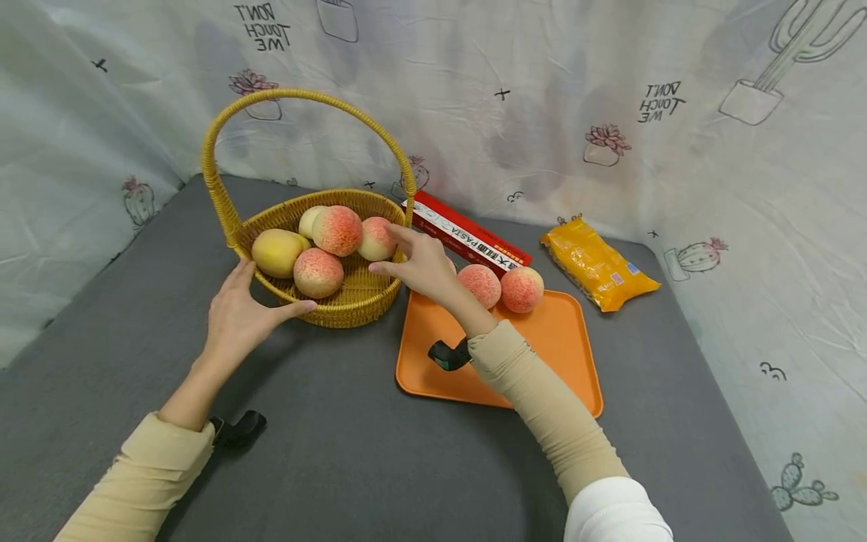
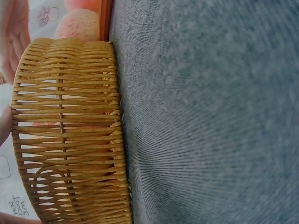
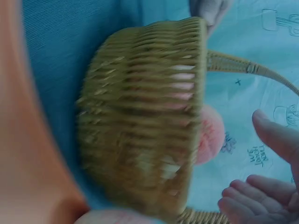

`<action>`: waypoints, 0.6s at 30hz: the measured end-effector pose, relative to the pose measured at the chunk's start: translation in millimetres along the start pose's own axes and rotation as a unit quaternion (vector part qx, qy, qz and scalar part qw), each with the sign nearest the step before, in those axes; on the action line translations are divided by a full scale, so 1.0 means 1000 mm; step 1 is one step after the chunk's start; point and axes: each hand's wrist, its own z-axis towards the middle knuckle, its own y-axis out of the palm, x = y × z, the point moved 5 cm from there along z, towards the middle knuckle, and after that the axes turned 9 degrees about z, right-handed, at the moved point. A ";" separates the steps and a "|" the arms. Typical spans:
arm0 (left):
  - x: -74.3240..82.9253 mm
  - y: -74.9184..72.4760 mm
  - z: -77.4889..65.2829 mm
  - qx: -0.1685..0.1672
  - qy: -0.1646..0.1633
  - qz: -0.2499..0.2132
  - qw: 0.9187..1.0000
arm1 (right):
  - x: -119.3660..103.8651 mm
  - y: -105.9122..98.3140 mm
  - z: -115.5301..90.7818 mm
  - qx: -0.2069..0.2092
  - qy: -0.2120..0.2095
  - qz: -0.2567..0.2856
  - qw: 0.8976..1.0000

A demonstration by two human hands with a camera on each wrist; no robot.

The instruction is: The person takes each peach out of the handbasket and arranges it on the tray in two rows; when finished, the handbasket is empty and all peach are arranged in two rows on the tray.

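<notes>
A yellow wicker basket (image 1: 348,315) with a tall arched handle stands at the back left. Inside lie a yellow fruit (image 1: 279,253) and several peaches (image 1: 318,273), one peach (image 1: 337,230) resting higher than the others. My left hand (image 1: 242,320) rests on the basket's near left rim, thumb and fingers spread wide along it. Above the basket's right side is my right hand (image 1: 423,263), its fingertips near a peach (image 1: 376,239). In the right wrist view this hand (image 3: 266,186) holds nothing, thumb and fingers apart.
Right of the basket lies an orange tray (image 1: 542,346) with peaches (image 1: 521,290) at its far edge, partly hidden by my right arm. Behind it are a red pasta box (image 1: 467,233) and an orange-yellow packet (image 1: 599,263). A printed cloth (image 1: 542,150) hangs behind the grey table (image 1: 325,452).
</notes>
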 end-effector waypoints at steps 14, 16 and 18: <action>-0.001 -0.001 0.000 -0.007 -0.007 0.005 1.000 | -0.005 0.024 0.051 0.058 0.109 0.065 0.990; -0.001 -0.001 0.000 -0.008 -0.008 0.005 1.000 | -0.005 0.028 0.056 0.067 0.116 0.060 0.989; -0.001 0.000 -0.001 -0.007 -0.008 0.005 1.000 | -0.005 0.030 0.059 0.073 0.127 0.057 0.988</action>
